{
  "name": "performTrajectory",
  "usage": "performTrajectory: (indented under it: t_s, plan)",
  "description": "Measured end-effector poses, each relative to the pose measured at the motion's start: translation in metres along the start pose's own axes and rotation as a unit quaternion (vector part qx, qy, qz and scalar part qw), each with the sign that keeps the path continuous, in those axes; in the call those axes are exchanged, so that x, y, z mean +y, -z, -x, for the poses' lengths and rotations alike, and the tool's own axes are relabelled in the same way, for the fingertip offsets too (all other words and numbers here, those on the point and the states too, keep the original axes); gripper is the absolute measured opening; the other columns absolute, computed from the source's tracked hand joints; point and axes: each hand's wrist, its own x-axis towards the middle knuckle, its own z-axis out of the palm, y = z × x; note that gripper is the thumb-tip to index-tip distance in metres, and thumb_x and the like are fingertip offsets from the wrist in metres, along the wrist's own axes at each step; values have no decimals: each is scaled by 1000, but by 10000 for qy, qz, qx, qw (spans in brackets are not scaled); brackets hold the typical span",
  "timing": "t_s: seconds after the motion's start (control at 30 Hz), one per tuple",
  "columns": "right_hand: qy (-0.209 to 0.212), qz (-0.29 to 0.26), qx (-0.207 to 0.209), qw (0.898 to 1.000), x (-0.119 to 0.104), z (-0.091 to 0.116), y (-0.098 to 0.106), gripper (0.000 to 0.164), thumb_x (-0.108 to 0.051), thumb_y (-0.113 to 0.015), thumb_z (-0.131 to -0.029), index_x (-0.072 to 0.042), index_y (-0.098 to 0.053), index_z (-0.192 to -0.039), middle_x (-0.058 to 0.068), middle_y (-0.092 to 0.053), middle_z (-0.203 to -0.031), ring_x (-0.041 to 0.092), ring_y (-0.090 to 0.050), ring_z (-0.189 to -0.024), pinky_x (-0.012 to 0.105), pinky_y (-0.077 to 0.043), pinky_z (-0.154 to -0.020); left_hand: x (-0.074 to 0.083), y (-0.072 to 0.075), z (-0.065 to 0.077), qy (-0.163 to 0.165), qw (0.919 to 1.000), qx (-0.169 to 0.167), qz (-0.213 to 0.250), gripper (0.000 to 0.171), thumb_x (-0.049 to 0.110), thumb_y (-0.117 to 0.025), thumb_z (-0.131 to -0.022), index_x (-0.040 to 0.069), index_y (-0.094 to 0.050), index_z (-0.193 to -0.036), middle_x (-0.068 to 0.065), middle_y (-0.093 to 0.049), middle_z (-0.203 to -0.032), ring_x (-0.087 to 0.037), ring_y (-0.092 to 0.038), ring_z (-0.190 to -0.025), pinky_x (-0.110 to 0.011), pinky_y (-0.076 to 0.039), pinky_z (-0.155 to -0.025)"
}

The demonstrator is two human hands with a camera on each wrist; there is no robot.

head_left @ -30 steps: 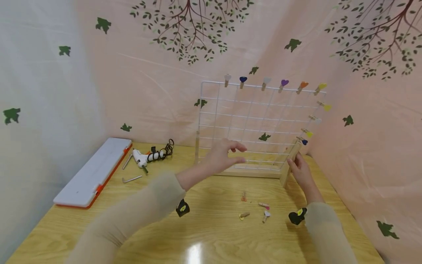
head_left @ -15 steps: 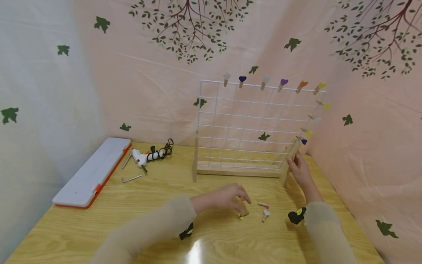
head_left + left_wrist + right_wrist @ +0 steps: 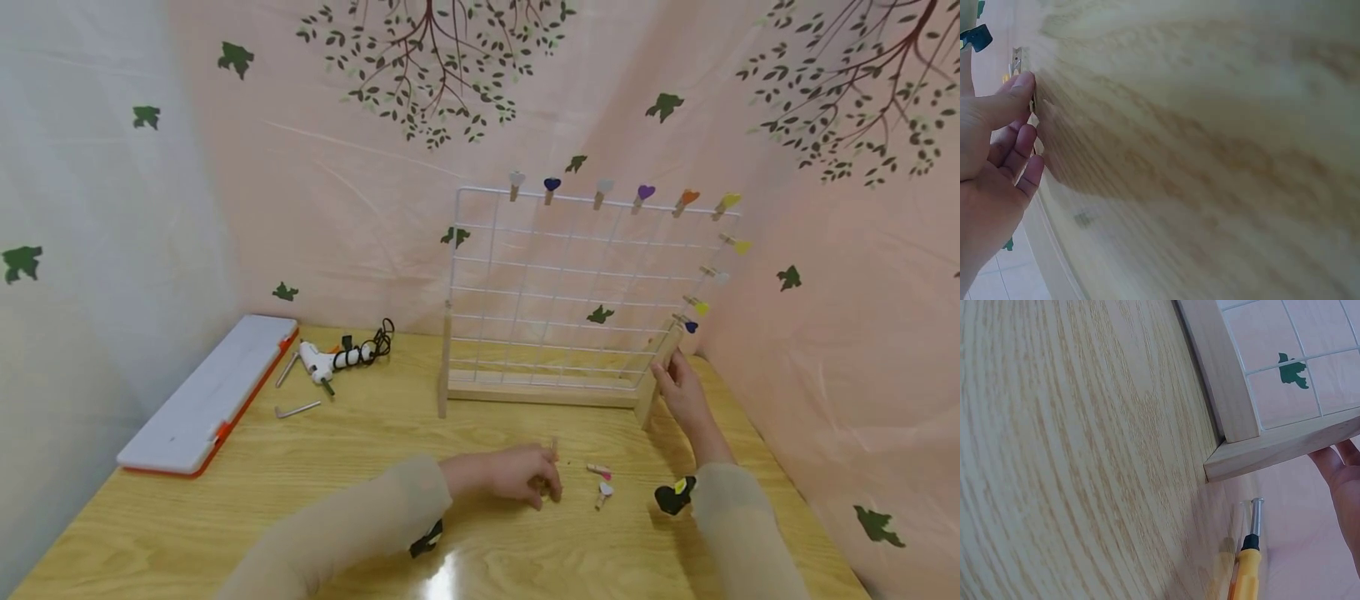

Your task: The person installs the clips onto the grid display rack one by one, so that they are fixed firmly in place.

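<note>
In the head view, my left hand (image 3: pixel 525 477) is low over the table, its fingers curled down around a small wooden clothespin (image 3: pixel 543 487) that they mostly cover. The left wrist view has the thumb and forefinger close together at the tabletop. My right hand (image 3: pixel 684 392) grips the right leg (image 3: pixel 651 392) of a wooden stand holding a white wire grid (image 3: pixel 555 275). Heart-topped clothespins line the grid's top bar, such as a purple one (image 3: pixel 646 193), and run down its right side. Loose on the table lie a pink-heart clothespin (image 3: pixel 598 471) and a white-heart one (image 3: pixel 603 495).
Another clothespin (image 3: pixel 554 446) lies partly behind the left hand. Toward the left are a glue gun (image 3: pixel 318 360) with a coiled cord, a hex key (image 3: pixel 298 409) and a white and orange case (image 3: pixel 213 392). The right wrist view shows a yellow-handled tool (image 3: pixel 1247 569) beside the stand.
My left hand has come down from in front of the grid to the loose clothespins, and its fingers have closed over the yellow-heart one. The right hand stays on the stand's leg.
</note>
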Motion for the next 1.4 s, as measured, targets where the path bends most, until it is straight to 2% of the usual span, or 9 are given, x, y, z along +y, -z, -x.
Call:
performTrajectory:
  t_s: [0.1, 0.3, 0.47, 0.63, 0.77, 0.93, 1.13, 1.23, 1.4]
  plan:
    - [-45, -110, -31, 9999, -10, 5, -2, 48, -19, -40, -96, -9, -26, -140, 24, -42, -126, 28, -48, -105, 19, -48, -74, 1, -1, 2, 47, 10000, 61, 33, 25, 25, -72, -72, 21, -66, -96, 11, -58, -96, -6, -47, -109, -17, -26, -102]
    - [-109, -50, -60, 9999, -25, 11, -4, 47, -18, -38, -96, -6, -24, -140, 27, -40, -128, 34, -47, -107, 22, -48, -76, -1, 1, 10, 167, 9970, 445, 611, 23, 24, -69, -75, 16, -65, -97, 8, -58, -93, -2, -52, -87, -9, -40, -77]
    - [-181, -99, -76, 9998, -22, 8, -3, 47, -20, -37, -97, -8, -23, -140, 27, -39, -130, 38, -44, -111, 32, -48, -80, -2, 13, 22, 239, 9928, 1147, 247, 22, 26, -62, -83, 14, -66, -101, 7, -59, -93, 2, -52, -78, -7, -41, -67]
    - [-13, -104, -97, 9999, -3, 2, -1, 48, -21, -38, -96, -10, -23, -141, 25, -40, -129, 33, -46, -109, 21, -48, -74, -2, 36, 36, 351, 9846, 1714, 40, 20, 20, -59, -84, 10, -69, -98, 4, -66, -90, 0, -59, -79, -6, -43, -69]
    - [-64, -57, -88, 9999, 9, -1, -1, 49, -26, -38, -96, -14, -23, -141, 22, -41, -129, 24, -48, -108, 21, -49, -75, -1, 62, 47, 508, 9765, 2068, 324, 18, 21, -62, -82, 9, -68, -93, 1, -68, -87, -1, -61, -74, -6, -44, -64]
    - [-137, -18, -101, 9999, 10, -1, -1, 50, -30, -37, -96, -18, -23, -142, 22, -41, -129, 20, -49, -106, 26, -49, -77, 0, 100, 59, 774, 9589, 2665, 586, 13, 23, -64, -81, 13, -69, -88, 5, -68, -84, 1, -58, -70, -11, -46, -62]
    - [-101, -7, -155, 9998, 9, -2, -1, 50, -30, -37, -96, -17, -23, -142, 24, -41, -129, 17, -49, -105, 18, -47, -74, 3, 154, 72, 686, 9216, 3555, 1398, 13, 16, -65, -81, 9, -68, -91, 1, -64, -83, -5, -55, -68, -24, -49, -61]
    - [-158, -57, -160, 9997, 9, -2, -1, 50, -31, -37, -95, -19, -23, -142, 24, -40, -129, 12, -49, -104, 16, -46, -74, 5, 184, 80, 642, 9112, 3881, 1223, 12, 15, -63, -83, 9, -67, -92, 2, -64, -83, -6, -56, -69, -24, -49, -61]
    - [-130, -134, -167, 9997, 9, -2, -1, 51, -31, -37, -96, -17, -22, -142, 24, -40, -129, 15, -48, -106, 18, -47, -75, 4, 228, 88, 760, 8962, 4275, 905, 13, 18, -63, -83, 10, -67, -92, 5, -62, -85, -8, -54, -71, -23, -48, -64]
